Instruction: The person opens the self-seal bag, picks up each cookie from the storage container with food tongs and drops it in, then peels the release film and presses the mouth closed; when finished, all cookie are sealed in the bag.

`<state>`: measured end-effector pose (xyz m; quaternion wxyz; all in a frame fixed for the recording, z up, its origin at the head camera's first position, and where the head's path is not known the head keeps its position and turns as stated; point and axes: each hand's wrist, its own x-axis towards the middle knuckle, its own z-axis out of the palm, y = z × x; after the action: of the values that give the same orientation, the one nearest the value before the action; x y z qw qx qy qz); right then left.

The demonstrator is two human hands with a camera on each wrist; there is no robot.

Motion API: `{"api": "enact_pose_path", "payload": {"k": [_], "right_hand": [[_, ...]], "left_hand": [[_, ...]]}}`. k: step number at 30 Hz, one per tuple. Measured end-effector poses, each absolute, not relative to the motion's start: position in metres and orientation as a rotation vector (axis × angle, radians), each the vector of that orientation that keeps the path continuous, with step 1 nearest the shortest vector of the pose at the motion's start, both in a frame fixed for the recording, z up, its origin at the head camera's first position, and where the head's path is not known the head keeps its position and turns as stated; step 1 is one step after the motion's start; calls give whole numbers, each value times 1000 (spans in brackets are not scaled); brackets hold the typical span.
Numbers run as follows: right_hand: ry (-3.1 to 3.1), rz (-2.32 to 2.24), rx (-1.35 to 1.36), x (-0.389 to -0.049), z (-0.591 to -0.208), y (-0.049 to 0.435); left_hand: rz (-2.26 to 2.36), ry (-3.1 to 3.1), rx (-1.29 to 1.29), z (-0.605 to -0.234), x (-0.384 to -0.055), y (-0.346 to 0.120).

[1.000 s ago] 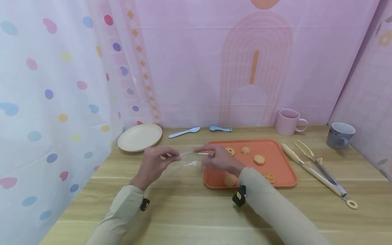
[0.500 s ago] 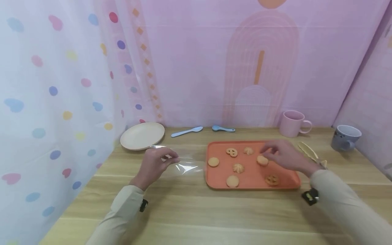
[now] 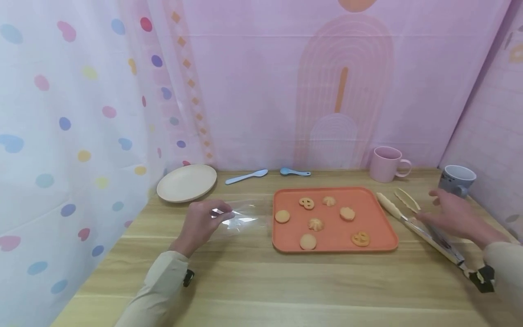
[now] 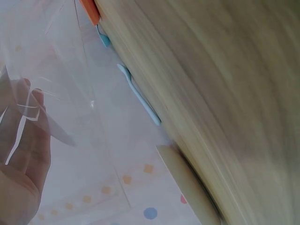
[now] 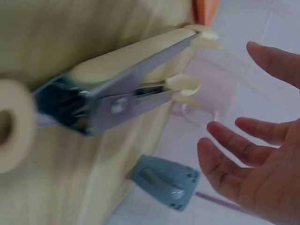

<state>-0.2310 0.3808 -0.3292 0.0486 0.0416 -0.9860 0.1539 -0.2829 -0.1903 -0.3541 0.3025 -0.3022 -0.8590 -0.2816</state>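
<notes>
Between thumb and fingers, my left hand (image 3: 202, 225) pinches a clear plastic bag (image 3: 243, 219), which hangs out toward the orange tray. In the left wrist view the see-through bag (image 4: 61, 61) spreads past the fingertips. My right hand (image 3: 457, 213) hovers above a pair of tongs (image 3: 429, 240) with cream tips, its fingers apart and holding nothing. Seen from the right wrist, the tongs (image 5: 117, 93) lie with arms spread and a ring at the end, apart from the fingers. Several cookies (image 3: 316, 224) lie on the orange tray (image 3: 335, 245).
A cream plate (image 3: 186, 183) stands at the back left. Beside it lie a light blue spoon (image 3: 246, 176) and a small blue measuring spoon (image 3: 295, 172). A pink mug (image 3: 384, 164) and a grey mug (image 3: 455, 178) stand at the back right, the grey one close behind my right hand.
My right hand has left the bag and swept right across the tray to above the tongs. My left hand still pinches the bag in about the same place.
</notes>
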Motion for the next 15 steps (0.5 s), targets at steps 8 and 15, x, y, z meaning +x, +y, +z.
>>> {"api": "enact_pose_path", "payload": {"k": [8, 15], "right_hand": [[-3106, 489, 48, -231, -344, 384], [-3114, 497, -75, -233, -345, 379]], "left_hand": [[-740, -2309, -776, -354, -282, -192], [-726, -2266, -774, -352, -281, -192]]}}
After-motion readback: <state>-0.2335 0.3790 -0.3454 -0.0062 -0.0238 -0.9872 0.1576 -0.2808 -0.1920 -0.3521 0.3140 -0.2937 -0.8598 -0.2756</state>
